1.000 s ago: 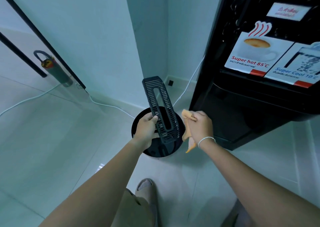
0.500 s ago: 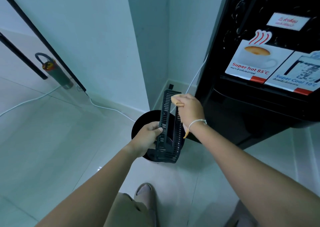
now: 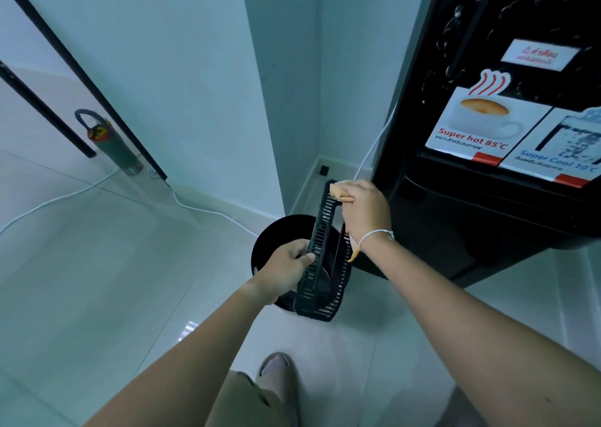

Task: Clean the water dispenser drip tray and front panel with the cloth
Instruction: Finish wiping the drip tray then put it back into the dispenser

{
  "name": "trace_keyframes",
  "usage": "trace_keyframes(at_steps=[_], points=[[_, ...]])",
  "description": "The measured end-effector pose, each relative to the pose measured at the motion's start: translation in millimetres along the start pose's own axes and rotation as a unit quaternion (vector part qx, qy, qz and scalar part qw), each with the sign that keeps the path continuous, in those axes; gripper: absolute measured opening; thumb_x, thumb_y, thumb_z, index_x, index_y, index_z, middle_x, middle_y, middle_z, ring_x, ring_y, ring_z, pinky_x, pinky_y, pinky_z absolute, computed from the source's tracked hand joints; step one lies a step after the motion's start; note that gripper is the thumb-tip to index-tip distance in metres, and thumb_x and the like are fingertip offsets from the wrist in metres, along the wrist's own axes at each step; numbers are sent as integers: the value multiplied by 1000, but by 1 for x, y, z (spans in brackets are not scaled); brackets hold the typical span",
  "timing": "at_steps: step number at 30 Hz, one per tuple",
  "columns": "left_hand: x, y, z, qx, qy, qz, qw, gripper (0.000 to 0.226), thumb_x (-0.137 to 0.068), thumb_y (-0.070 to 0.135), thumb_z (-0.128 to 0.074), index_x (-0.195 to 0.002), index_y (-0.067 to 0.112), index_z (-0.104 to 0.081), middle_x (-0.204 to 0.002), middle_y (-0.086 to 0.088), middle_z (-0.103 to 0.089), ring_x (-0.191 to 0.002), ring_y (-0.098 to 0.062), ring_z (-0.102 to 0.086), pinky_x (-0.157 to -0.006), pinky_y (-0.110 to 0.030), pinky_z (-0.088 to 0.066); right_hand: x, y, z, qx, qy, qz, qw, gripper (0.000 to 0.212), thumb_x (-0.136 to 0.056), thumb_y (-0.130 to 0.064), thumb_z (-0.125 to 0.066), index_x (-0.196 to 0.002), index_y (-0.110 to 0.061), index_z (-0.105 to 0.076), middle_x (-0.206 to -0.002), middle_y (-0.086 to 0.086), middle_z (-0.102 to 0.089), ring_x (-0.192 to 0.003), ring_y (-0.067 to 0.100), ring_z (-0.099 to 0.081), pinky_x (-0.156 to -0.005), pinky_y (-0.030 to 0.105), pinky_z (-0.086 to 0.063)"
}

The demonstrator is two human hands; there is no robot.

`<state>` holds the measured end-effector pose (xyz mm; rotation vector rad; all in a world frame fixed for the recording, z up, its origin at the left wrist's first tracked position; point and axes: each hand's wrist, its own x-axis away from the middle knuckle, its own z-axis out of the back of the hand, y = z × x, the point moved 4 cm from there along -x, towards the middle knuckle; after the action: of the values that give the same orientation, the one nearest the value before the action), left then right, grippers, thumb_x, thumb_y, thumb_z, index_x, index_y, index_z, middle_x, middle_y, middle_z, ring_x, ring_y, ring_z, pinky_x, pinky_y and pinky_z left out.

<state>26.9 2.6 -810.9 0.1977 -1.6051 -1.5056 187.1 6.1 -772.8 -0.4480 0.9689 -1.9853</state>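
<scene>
A round black bin (image 3: 265,247) stood on the pale tiled floor (image 3: 97,280) in the corner, just beside the base of the tall black water dispenser (image 3: 487,215). Its inside looked dark, and whether anything lay in it could not be told, since the grille and the hands covered much of its mouth.

Over that bin a long black slotted plastic drip-tray grille (image 3: 320,247) was held nearly upright, edge-on to the camera, its lower end down over the bin and its upper end level with the dispenser's lower front. The left hand (image 3: 286,270) gripped the grille's left edge about midway up, fingers curled round it and the thumb on top. The right hand (image 3: 364,213), with a thin white band at the wrist, was closed round a crumpled orange cloth (image 3: 338,192) and pressed it against the grille's top end; a tail of the cloth hung down below the wrist, beside the grille's right edge.

The dispenser's front panel carried a sticker with a steaming cup (image 3: 474,124) reading "Super hot 85°C" and another (image 3: 562,147) reading "Super Cool 10°C". A white cable (image 3: 208,210) ran along the foot of the wall (image 3: 179,68), and a green bottle-shaped thing with a loop handle (image 3: 110,140) stood at the far left.
</scene>
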Motion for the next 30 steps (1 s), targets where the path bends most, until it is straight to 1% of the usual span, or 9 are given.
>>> trace_keyframes(at_steps=[3, 8, 10, 13, 16, 18, 21, 24, 30], points=[[-6, 11, 4, 23, 15, -9, 1000, 25, -101, 12, -37, -96, 18, -60, -84, -2, -64, -75, -16, -63, -67, -36, -56, 20, -3, -13, 21, -42, 50, 998, 45, -79, 11, -44, -112, -9, -67, -122, 5, -58, -108, 21, -55, -86, 14, -34], [-8, 15, 17, 78, 30, -9, 996, 24, -100, 14, -40, -96, 21, -63, -83, 1, -65, -76, -15, -61, -61, -27, -51, 76, 4, -27, 45, -73, 135, 987, 52, -69, -2, -39, -110, -14, -69, -101, 8, -65, -90, 31, -60, -73, 34, -51], [-4, 14, 16, 78, 22, -7, 997, 28, -100, 12, -37, -94, 22, -62, -81, 1, -65, -73, -14, -61, -59, -27, -52, 72, 2, -24, 54, -56, 140, 987, 50, -71, 1, -41, -109, -13, -70, -103, 9, -65, -92, 32, -60, -73, 32, -49], [1, 12, 15, 71, 14, -9, 997, 31, -101, 11, -35, -93, 23, -62, -77, 4, -66, -71, -13, -62, -59, -28, -51, 37, -3, -7, 16, -4, 50, 999, 41, -82, 7, -43, -112, -8, -67, -117, 7, -61, -99, 25, -57, -73, 17, -38], [5, 12, 20, 84, 13, -12, 996, 31, -101, 13, -33, -98, 23, -63, -77, 5, -66, -73, -14, -62, -66, -32, -52, 5, 8, 6, -133, 25, -116, 984, 21, -88, -3, -47, -96, -6, -66, -100, 5, -60, -87, 18, -54, -68, 10, -40], [3, 13, 22, 89, 17, -14, 996, 32, -102, 14, -33, -97, 24, -63, -77, 5, -65, -74, -16, -61, -68, -33, -52, 1, 16, 0, -315, -8, -224, 922, 17, -88, -8, -53, -102, -8, -64, -95, 5, -64, -87, 20, -59, -81, 27, -49], [-3, 13, 18, 80, 24, 2, 996, 31, -101, 15, -35, -96, 25, -64, -78, 3, -63, -74, -17, -60, -70, -34, -53, 10, 19, -9, -487, -98, -289, 819, 23, -90, -17, -54, -109, -6, -62, -99, 11, -68, -86, 25, -65, -82, 39, -53], [-4, 5, 16, 81, 28, 17, 996, 30, -101, 15, -35, -95, 22, -64, -79, 2, -62, -74, -17, -60, -74, -35, -52, 14, 19, -8, -499, -170, -281, 802, 28, -93, -21, -48, -112, -5, -62, -94, 10, -69, -84, 24, -66, -79, 39, -54], [-12, 16, 24, 193, 80, 21, 978, 25, -101, 13, -34, -92, 15, -57, -81, -4, -59, -73, -21, -58, -65, -33, -53, 42, 33, -16, -413, -205, -281, 842, 24, -89, -17, -56, -108, -3, -62, -105, 17, -66, -94, 30, -61, -95, 50, -46]])
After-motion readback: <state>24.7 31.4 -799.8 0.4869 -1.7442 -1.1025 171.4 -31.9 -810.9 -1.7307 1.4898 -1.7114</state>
